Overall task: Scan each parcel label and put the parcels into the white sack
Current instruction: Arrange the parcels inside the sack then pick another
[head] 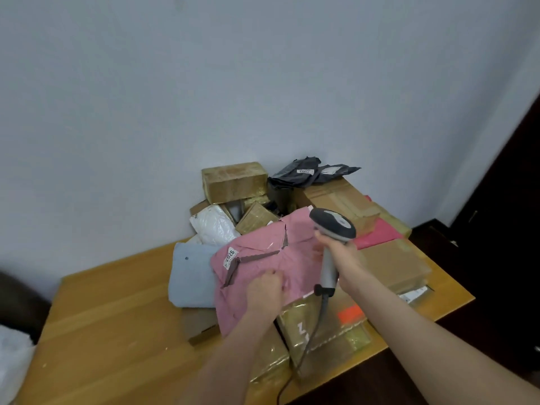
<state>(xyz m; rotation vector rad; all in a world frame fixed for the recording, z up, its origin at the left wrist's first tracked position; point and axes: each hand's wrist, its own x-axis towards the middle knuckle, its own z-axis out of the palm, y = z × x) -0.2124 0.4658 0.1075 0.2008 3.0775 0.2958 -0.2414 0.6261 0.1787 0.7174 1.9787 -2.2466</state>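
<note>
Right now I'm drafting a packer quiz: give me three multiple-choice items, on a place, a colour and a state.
1. Where does the blue-grey parcel lie? A) left of the pink parcel B) inside a sack C) on the floor
2. What colour is the parcel the left hand grips? A) black B) pink C) white
3. What is the right hand doing? A) resting open B) gripping the scanner C) lifting a box
1A, it shows at the pink one's left edge; 2B, fingers bunch pink film; 3B, fingers wrap the grey handle.

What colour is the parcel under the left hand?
Pink, a soft mailer bag with a white label; the head view shows it.
</note>
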